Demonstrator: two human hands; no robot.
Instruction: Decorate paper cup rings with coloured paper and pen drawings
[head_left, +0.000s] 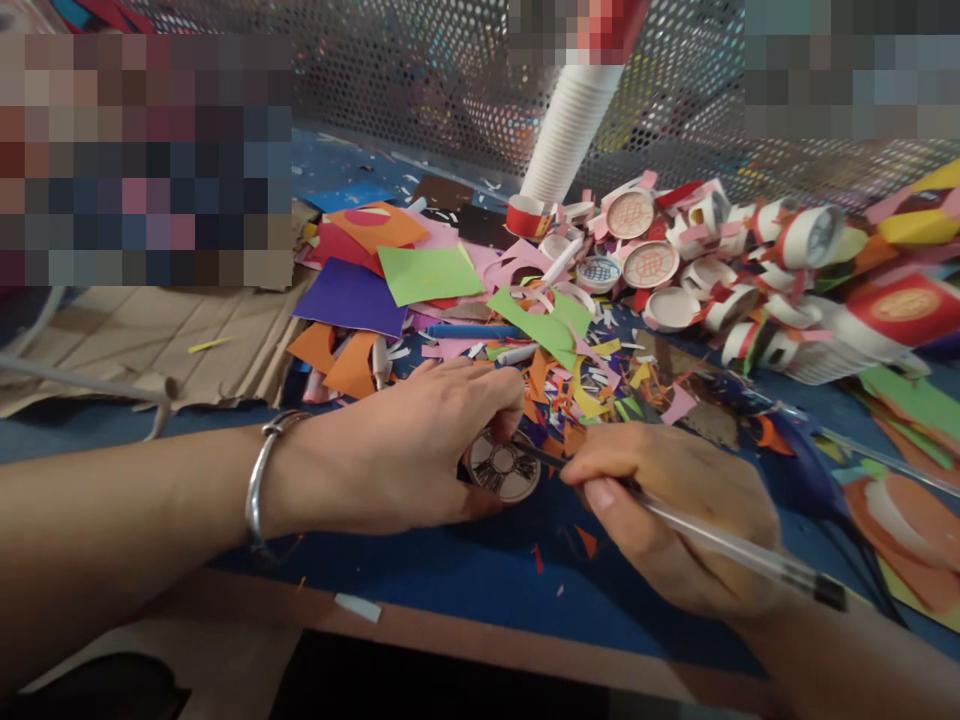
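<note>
My left hand (409,445), with a silver bangle at the wrist, curls its fingers and thumb round a small round white piece (510,470). This piece looks like the bottom of a cut paper cup, and black wheel-like lines are drawn on its face. Between the thumb and fingers of my right hand (660,510) is a clear-barrelled ballpoint pen (720,540) with a black end. Its dark tip points left onto the drawn face, close to my left fingers. The sides of the white piece are mostly hidden by my left hand.
Coloured paper sheets (352,295) and small scraps (592,385) lie beyond my hands on the blue table (465,570). Several cut paper cups (652,265) are heaped at the back right, beside a tall cup stack (574,130). A blue glue gun (806,450) lies right; cardboard (225,330) lies left.
</note>
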